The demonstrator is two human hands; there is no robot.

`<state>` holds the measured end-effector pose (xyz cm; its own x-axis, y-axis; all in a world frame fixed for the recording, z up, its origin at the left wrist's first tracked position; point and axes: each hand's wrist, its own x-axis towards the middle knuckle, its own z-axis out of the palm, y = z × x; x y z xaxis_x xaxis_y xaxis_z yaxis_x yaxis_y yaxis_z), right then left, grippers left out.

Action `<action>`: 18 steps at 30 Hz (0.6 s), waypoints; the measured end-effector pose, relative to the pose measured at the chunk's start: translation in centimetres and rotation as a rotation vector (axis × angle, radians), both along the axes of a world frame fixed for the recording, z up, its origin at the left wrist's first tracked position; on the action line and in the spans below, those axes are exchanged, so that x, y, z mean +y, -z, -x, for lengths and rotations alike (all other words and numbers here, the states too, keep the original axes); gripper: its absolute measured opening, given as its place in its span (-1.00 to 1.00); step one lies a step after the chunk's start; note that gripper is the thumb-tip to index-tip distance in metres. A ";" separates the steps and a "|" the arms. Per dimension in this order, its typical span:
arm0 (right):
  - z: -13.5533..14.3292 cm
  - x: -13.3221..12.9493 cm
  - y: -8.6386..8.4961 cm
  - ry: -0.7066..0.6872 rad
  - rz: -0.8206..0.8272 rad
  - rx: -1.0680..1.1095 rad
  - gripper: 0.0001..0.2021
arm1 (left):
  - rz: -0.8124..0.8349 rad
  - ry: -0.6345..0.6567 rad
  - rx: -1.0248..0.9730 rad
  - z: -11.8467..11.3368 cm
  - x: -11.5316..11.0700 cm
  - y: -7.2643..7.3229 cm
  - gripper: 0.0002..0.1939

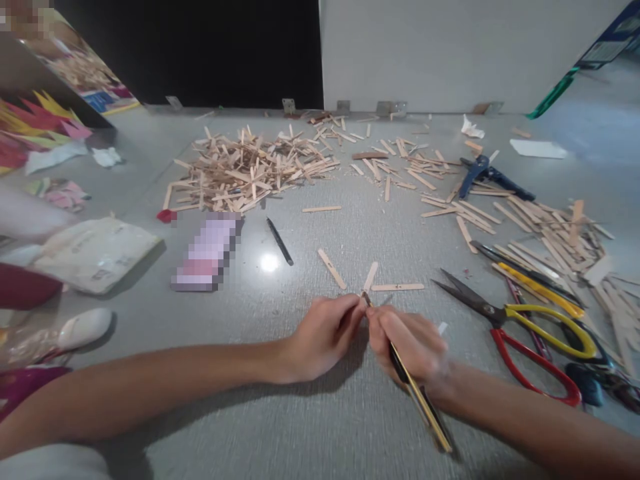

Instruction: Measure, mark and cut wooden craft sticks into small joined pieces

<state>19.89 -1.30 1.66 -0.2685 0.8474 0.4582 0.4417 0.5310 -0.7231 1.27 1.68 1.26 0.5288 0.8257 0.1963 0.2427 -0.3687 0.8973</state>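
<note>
My left hand (325,339) is closed, pinching the near end of a short wooden craft stick (371,275) that points away from me. My right hand (410,341) grips a slim black-and-gold pen-like tool (421,403). Its dark tip meets the stick at my left fingertips, and its long shaft slants back toward me under the palm. I cannot make out what kind of tip it has. Just beyond my hands lie two separate craft sticks, one (332,269) to the left and one (398,287) to the right, both with small dark marks.
A heap of craft sticks (250,170) lies at the back, more at right. Right of my hand are red-and-yellow-handled scissors (495,313), a yellow-black cutter (543,288) and blue pliers (483,175). A dark pen (279,241), blurred purple object (207,253) and plastic packet (100,257) lie left.
</note>
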 end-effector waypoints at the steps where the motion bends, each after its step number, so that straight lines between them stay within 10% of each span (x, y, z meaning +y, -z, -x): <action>1: 0.1 0.1 -0.3 0.025 -0.030 0.007 -0.55 | -0.013 0.009 -0.008 0.0 0.0 0.0 -0.65; 5: 0.5 0.4 -1.2 0.157 0.018 0.011 -0.57 | -0.033 0.032 -0.016 0.0 -0.1 0.0 -0.69; 11: 0.4 0.3 -0.9 -0.027 -0.279 -0.151 -0.58 | -0.050 0.015 -0.055 0.1 -0.1 0.0 -0.67; 18: 0.5 0.0 -1.5 0.105 -0.158 -0.118 -0.64 | -0.049 0.047 -0.039 0.3 -0.2 0.0 -0.72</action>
<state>19.41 -1.33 3.19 -0.2421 0.7935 0.5584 0.5772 0.5803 -0.5745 1.01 1.44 1.27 0.5580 0.7891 0.2569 0.1895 -0.4226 0.8863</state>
